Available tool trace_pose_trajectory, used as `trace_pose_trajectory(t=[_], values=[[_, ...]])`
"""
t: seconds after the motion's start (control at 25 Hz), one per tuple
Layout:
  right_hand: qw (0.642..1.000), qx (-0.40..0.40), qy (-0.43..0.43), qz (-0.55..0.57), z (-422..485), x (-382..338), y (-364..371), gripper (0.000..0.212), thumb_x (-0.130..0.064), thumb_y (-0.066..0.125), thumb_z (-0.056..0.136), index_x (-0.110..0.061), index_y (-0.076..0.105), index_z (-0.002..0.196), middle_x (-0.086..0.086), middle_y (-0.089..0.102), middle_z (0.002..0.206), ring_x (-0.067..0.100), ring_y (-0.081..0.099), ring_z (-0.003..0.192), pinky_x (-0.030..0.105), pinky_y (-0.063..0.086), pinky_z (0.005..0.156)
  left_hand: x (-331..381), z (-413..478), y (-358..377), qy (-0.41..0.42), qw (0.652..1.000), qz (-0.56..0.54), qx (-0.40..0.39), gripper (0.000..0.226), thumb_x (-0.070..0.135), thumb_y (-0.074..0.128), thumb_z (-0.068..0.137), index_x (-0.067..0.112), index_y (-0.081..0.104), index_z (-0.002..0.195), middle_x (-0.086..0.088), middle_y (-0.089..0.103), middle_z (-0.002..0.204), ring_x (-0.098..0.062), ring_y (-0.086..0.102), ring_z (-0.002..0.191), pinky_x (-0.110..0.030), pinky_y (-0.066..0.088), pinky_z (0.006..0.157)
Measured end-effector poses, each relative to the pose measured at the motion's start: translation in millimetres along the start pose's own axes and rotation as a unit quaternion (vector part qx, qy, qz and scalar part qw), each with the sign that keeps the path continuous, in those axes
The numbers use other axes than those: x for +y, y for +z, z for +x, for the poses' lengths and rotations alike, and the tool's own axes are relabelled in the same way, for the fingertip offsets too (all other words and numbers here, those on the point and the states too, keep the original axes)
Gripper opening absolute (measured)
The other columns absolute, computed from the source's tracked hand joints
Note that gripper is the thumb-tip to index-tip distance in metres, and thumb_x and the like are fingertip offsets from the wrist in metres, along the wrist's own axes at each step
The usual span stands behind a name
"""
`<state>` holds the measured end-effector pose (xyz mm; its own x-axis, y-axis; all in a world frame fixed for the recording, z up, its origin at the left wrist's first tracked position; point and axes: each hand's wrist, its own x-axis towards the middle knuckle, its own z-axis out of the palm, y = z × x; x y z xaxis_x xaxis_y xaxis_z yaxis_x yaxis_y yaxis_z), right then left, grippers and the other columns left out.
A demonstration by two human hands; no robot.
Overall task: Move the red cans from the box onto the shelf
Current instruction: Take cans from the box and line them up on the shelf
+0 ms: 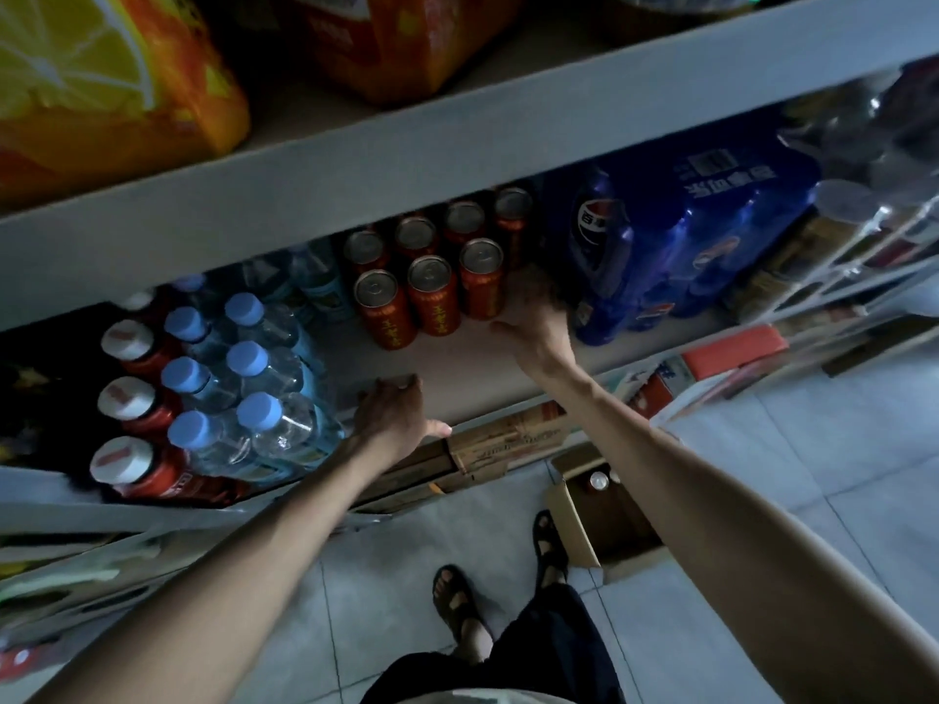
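Nearest the camera: dark trousers (549, 647) and two feet in dark strap sandals (457, 602) on a pale tiled floor (838, 449), with both bare forearms reaching to a flat grey shelf (457, 363). An open brown cardboard box (574, 515) stands on the floor below the shelf's front edge, beside the right foot. At least one round silver can top (598, 481) shows inside it. The red cans (432, 292) stand mid-shelf in two rows running toward the rear. Seven can be counted: smooth metal cylinders, upright, long axis vertical, silver pull-tab ends facing up. Yellow characters run down each red wall but are too blurred to read. The left hand (394, 411) rests palm down on the shelf's front edge, fingers loosely bent, thumb out, holding nothing. The right hand (533, 327) lies against the base of the front row's right-end can. Its fingers run into shadow, so a grip cannot be confirmed. Toward the shelf's left end are clear plastic water bottles with blue caps (244, 358) and red bottles with white caps (127, 398). Right of the cans is a blue shrink-wrapped pack (686, 236) bearing the Pepsi globe and Chinese characters. The board above holds glossy orange packs printed with a citrus slice (101, 83).
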<state>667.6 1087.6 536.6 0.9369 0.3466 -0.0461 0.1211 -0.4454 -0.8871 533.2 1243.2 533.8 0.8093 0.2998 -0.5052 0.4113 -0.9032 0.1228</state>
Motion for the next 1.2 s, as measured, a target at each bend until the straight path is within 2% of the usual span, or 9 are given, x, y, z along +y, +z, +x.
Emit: trace_pose_trajectory(t=[0.08,0.24,0.32,0.4,0.52,0.76,1.0,1.08,1.2], values=[[0.996,0.061,0.009,-0.068,-37.1,15.2,-16.7,0.029,-0.011,0.066,0.083,-0.012,0.063,0.111,0.000,0.063,0.102,0.013,0.062,0.085,0.019,0.041,0.067,-1.2,-0.7,-0.8,0.006,1.000,-0.017,0.001,0.079,0.058,0.066,0.079,0.013,0.042,0.139,-0.016,0.050,0.143,-0.036,0.045,0.130,-0.046,0.039,0.106],[0.997,0.047,0.054,-0.042,-129.7,50.4,-63.2,0.017,-0.006,0.063,0.088,-0.017,0.069,0.100,-0.009,0.068,0.091,-0.009,0.063,0.072,0.007,0.050,0.062,20.8,-21.7,-2.6,0.022,0.997,0.007,0.068,0.072,0.042,0.066,0.086,0.013,0.036,0.145,-0.019,0.047,0.143,-0.036,0.046,0.128,-0.044,0.042,0.101],[0.993,0.042,0.109,-0.034,-164.8,74.4,-83.3,0.018,-0.002,0.065,0.086,-0.013,0.072,0.098,-0.005,0.071,0.089,-0.009,0.063,0.068,0.007,0.050,0.060,48.8,-38.1,1.6,0.120,0.981,0.008,0.153,0.059,0.031,0.065,0.089,0.012,0.044,0.140,-0.014,0.048,0.143,-0.031,0.050,0.125,-0.040,0.046,0.098],[0.986,0.042,0.160,-0.011,-195.3,100.0,-104.1,0.019,0.001,0.064,0.087,-0.011,0.073,0.099,-0.005,0.069,0.087,-0.007,0.063,0.066,0.008,0.047,0.061,86.1,-56.4,13.4,0.231,0.958,-0.024,0.167,0.046,0.024,0.064,0.089,0.013,0.052,0.132,-0.009,0.057,0.134,-0.026,0.059,0.115,-0.032,0.049,0.090],[0.969,0.055,0.241,0.010,-235.3,144.2,-137.5,0.016,-0.003,0.062,0.090,-0.014,0.073,0.094,-0.003,0.064,0.077,0.011,0.058,0.065,0.024,0.044,0.063,146.9,-71.6,48.8,0.285,0.954,-0.083,0.037,0.038,0.019,0.067,0.088,0.011,0.059,0.124,-0.009,0.067,0.120,-0.023,0.064,0.106,-0.023,0.047,0.086],[0.947,-0.006,0.314,-0.059,-281.1,253.3,-186.1,0.024,-0.002,0.056,0.087,-0.015,0.074,0.096,-0.004,0.060,0.074,0.023,0.062,0.073,0.026,0.045,0.067,243.2,-50.6,160.2,0.211,0.951,-0.090,-0.208,0.031,0.024,0.071,0.086,0.007,0.066,0.112,-0.009,0.071,0.104,-0.021,0.066,0.099,-0.022,0.043,0.080],[0.931,-0.082,0.340,-0.100,-252.8,435.2,-151.3,0.026,-0.007,0.060,0.081,-0.014,0.069,0.105,0.006,0.071,0.096,0.028,0.068,0.092,0.034,0.053,0.078,287.7,76.1,320.6,0.171,0.931,-0.149,-0.286,0.010,0.010,0.067,0.087,0.014,0.067,0.096,-0.010,0.072,0.090,-0.026,0.070,0.083,-0.041,0.057,0.086],[0.929,-0.093,0.342,-0.112,-231.8,515.0,-121.3,0.028,-0.010,0.064,0.080,-0.016,0.068,0.107,0.006,0.070,0.102,0.027,0.066,0.095,0.036,0.054,0.079,292.8,138.0,383.5,0.152,0.934,-0.148,-0.287,0.012,0.007,0.063,0.089,0.013,0.066,0.099,-0.012,0.070,0.093,-0.025,0.070,0.080,-0.033,0.058,0.080],[0.927,-0.110,0.318,-0.163,-187.6,632.8,-64.5,0.040,-0.018,0.069,0.079,-0.017,0.062,0.118,0.005,0.062,0.115,0.028,0.060,0.106,0.034,0.051,0.083,291.9,223.7,467.8,0.089,0.944,-0.174,-0.266,0.016,0.003,0.060,0.091,0.004,0.064,0.106,-0.016,0.066,0.093,-0.019,0.061,0.069,-0.014,0.047,0.052]])
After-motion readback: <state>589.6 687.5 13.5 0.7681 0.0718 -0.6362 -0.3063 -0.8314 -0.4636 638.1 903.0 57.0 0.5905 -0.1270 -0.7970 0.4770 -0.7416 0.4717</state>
